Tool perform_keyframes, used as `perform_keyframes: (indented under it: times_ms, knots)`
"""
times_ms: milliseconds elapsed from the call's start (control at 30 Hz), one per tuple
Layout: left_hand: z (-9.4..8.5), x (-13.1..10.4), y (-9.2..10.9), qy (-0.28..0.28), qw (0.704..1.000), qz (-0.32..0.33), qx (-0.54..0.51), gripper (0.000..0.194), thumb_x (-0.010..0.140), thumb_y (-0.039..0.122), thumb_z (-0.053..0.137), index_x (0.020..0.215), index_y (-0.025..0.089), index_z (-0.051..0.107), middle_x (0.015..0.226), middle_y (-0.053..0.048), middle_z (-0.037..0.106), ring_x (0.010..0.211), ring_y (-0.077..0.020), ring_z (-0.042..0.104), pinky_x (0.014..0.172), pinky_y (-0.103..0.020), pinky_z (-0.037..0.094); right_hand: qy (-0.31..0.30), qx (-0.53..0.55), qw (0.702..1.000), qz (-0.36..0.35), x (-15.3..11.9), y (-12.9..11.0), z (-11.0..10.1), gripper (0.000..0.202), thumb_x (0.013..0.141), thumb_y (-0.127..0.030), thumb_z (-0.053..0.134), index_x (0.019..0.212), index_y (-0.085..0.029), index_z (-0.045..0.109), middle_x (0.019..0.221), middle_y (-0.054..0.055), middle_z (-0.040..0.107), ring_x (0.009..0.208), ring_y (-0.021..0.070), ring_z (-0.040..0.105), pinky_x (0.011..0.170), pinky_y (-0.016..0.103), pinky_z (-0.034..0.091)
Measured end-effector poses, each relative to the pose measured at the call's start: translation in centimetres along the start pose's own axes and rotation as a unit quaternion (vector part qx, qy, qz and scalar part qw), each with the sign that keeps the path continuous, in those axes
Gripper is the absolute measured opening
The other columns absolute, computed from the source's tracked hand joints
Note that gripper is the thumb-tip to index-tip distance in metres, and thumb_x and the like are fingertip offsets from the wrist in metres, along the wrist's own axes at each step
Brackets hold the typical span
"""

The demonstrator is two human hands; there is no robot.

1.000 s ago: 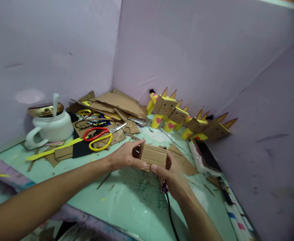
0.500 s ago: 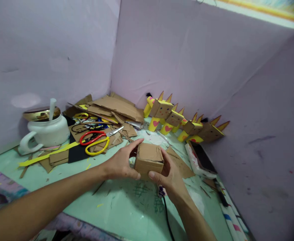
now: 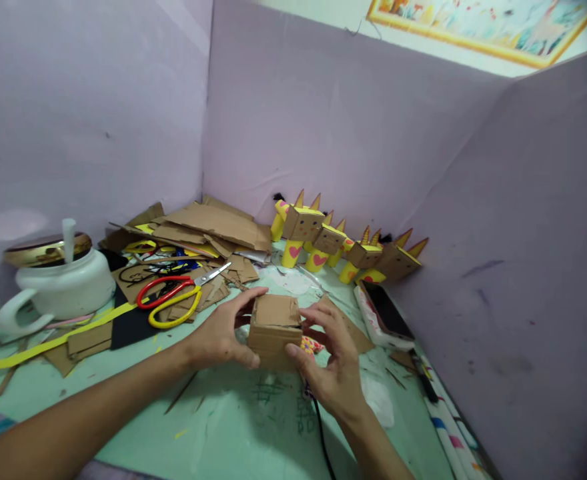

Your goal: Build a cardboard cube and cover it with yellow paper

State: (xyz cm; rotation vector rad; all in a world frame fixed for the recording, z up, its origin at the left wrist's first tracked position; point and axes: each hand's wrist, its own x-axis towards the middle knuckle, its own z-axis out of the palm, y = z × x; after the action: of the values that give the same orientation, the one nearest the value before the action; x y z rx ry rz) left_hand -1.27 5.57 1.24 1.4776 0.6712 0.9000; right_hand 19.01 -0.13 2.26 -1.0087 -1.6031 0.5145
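Observation:
A small brown cardboard box [image 3: 275,333] is held upright just above the pale green tabletop [image 3: 223,427]. My left hand [image 3: 226,337] grips its left side, thumb at the front and fingers behind. On the right side, my right hand [image 3: 331,357] touches the box with thumb and fingertips, its palm away from the cardboard. Behind my right thumb shows part of a colourful patterned thing [image 3: 312,345], mostly hidden. A black cord [image 3: 322,433] runs from below it toward the front edge.
Scissors [image 3: 197,291] with red and yellow handles lie on cardboard scraps left of the hands. A cardboard stack [image 3: 213,223] is behind them, a white pot [image 3: 68,283] at far left. Several yellow cardboard animals [image 3: 303,227] stand along the wall. A phone [image 3: 386,310] lies at right.
The camera view has shifted, so the surroundings sit further left. My right hand has loosened, its fingers lifting and spreading from the box's right side, uncovering the patterned thing.

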Motion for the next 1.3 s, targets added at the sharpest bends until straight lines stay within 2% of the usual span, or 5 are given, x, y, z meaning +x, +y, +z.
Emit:
perform_keyframes:
  times_ms: [233, 533, 733, 1033, 1300]
  knots:
    - [-0.1, -0.1, -1.0, -0.017, 1.000, -0.012, 0.012, 0.099, 0.040, 0.020, 0.085, 0.127, 0.019, 0.038, 0.132, -0.013, 0.049, 0.122, -0.0341, 0.048, 0.103, -0.046, 0.037, 0.007, -0.008, 1.000, -0.027, -0.3, 0.6, 0.3, 0.024, 0.073, -0.017, 0.072, 0.095, -0.025, 0.070, 0.094, 0.004, 0.060, 0.072, 0.0146, 0.062, 0.063, 0.027, 0.058]
    - [-0.5, -1.4, 0.5, -0.098, 0.966, -0.026, 0.237, 0.076, 0.062, 0.027, 0.074, 0.124, 0.023, 0.031, 0.119, -0.006, 0.055, 0.105, -0.0277, 0.057, 0.087, -0.038, 0.049, -0.044, -0.078, 0.987, -0.130, -1.9, 1.9, 1.1, 0.021, 0.073, -0.017, 0.075, 0.092, -0.020, 0.067, 0.089, 0.007, 0.066, 0.075, 0.0165, 0.068, 0.061, 0.024, 0.059]
    - [0.5, -1.5, 0.6, -0.072, 0.942, -0.023, 0.327, 0.087, 0.060, 0.027, 0.073, 0.134, 0.020, 0.027, 0.125, -0.010, 0.052, 0.111, -0.0310, 0.054, 0.092, -0.041, 0.047, -0.015, -0.146, 0.973, -0.180, -3.3, 1.8, 0.7, 0.024, 0.076, -0.009, 0.069, 0.096, -0.019, 0.063, 0.086, 0.008, 0.070, 0.078, 0.0180, 0.069, 0.069, 0.026, 0.058]
    - [0.4, -1.2, 1.2, -0.063, 0.912, 0.030, 0.405, 0.074, 0.056, 0.031, 0.076, 0.121, 0.017, 0.045, 0.115, -0.008, 0.056, 0.105, -0.0287, 0.056, 0.091, -0.040, 0.046, -0.019, -0.174, 0.968, -0.181, -3.4, 1.6, 0.7, 0.022, 0.076, -0.007, 0.066, 0.095, -0.019, 0.063, 0.089, 0.010, 0.069, 0.077, 0.0177, 0.070, 0.066, 0.025, 0.058]
    - [0.4, -1.1, 1.2, -0.061, 0.914, 0.050, 0.397, 0.072, 0.054, 0.031, 0.078, 0.118, 0.019, 0.047, 0.113, -0.006, 0.058, 0.102, -0.0273, 0.056, 0.088, -0.038, 0.046, -0.013, -0.184, 0.958, -0.221, -3.3, 1.7, 0.8, 0.020, 0.078, -0.006, 0.065, 0.093, -0.019, 0.064, 0.084, 0.008, 0.072, 0.073, 0.0160, 0.071, 0.065, 0.022, 0.059]
